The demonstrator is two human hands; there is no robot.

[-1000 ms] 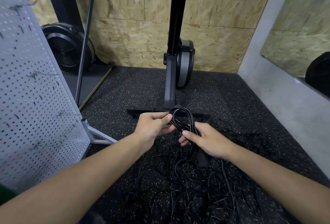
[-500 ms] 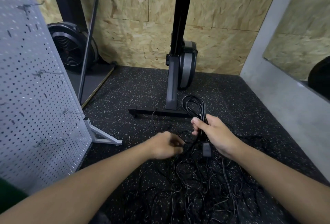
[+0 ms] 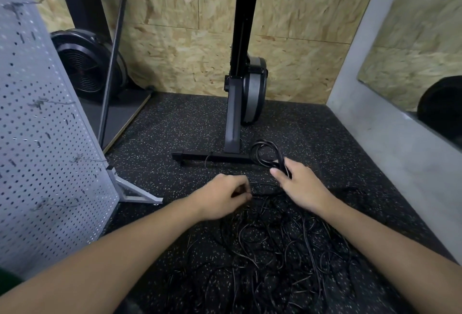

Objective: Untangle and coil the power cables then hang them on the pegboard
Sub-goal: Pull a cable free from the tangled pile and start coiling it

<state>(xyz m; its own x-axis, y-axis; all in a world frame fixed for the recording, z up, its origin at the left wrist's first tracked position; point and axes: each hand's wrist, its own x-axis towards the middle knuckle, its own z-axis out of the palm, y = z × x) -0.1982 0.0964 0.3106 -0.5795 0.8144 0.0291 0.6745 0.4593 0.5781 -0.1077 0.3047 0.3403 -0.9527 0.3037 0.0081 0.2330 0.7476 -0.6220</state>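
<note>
A small coil of black power cable (image 3: 267, 152) stands up from my right hand (image 3: 301, 186), which grips its lower end. My left hand (image 3: 225, 197) is lower and to the left, fingers curled, pinching a loose strand of the same black cable near the floor. A tangled heap of black cables (image 3: 275, 246) spreads over the speckled rubber floor below both hands. The grey pegboard (image 3: 42, 143) stands at the left, with several thin wire hooks (image 3: 82, 158) sticking out and nothing hanging on them.
A black exercise machine (image 3: 240, 93) stands just behind the hands, its base bar (image 3: 212, 156) across the floor. A fan-wheel machine (image 3: 85, 68) is at the back left. The pegboard's metal foot (image 3: 136, 192) juts rightwards. A grey ledge (image 3: 390, 138) runs along the right.
My left hand let go of the coil, dropped down and took a loose strand. My right hand kept the coil and carried it slightly right and away.
</note>
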